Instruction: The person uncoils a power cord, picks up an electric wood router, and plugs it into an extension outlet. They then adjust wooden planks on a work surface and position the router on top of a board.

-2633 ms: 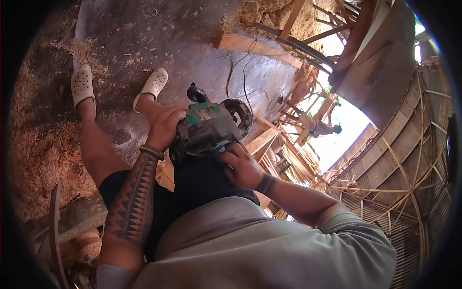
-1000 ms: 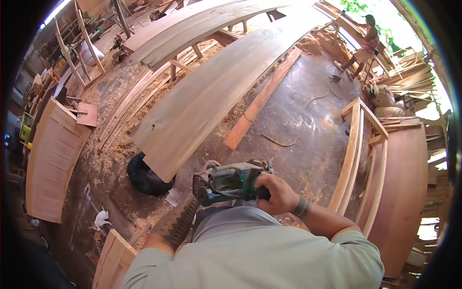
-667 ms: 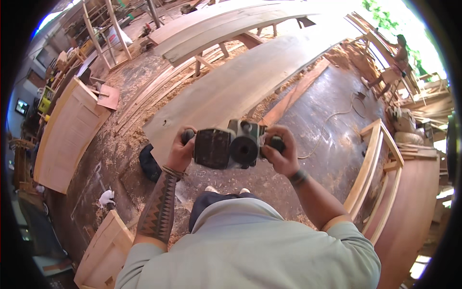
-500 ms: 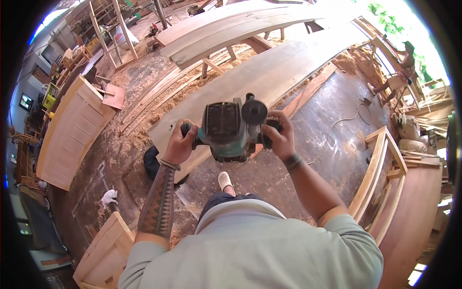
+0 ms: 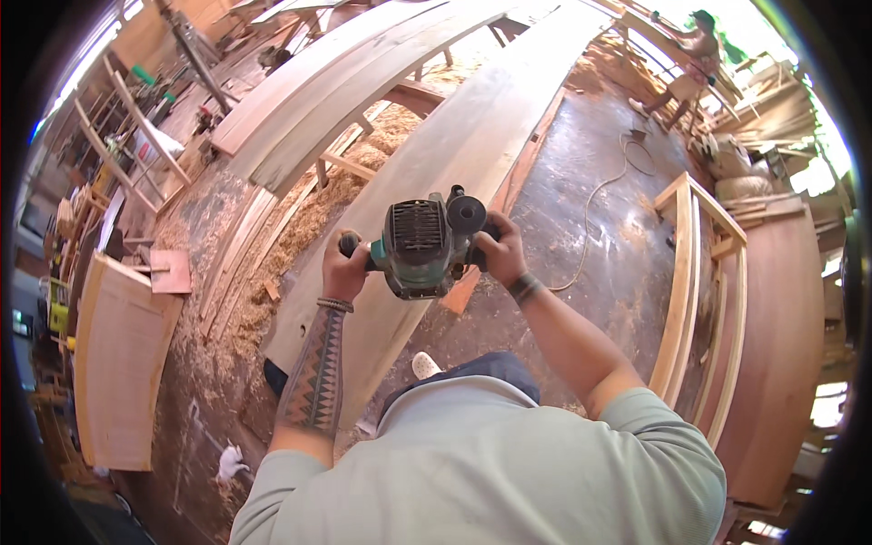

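Note:
In front of my body I hold a teal and black plunge router (image 5: 420, 250), with a vented top and a round dark knob at its upper right. My left hand (image 5: 345, 272) is closed round its left side handle, and my right hand (image 5: 502, 254) grips the right one. Beneath the router runs a long, wide wooden plank (image 5: 472, 109), stretching away to the upper right. The router hides part of that plank; whether its base touches the wood I cannot tell.
More long boards (image 5: 336, 91) lie on supports at the far left, with wood shavings (image 5: 391, 132) around them. A wooden frame (image 5: 683, 291) stands at right, near a cord (image 5: 588, 213) on the floor. A panelled door (image 5: 127, 363) leans at left. Another person (image 5: 695, 68) works at far right.
My view has turned to the right, and the surroundings have swung leftward. The router now sits over the plank, both hands still on its handles.

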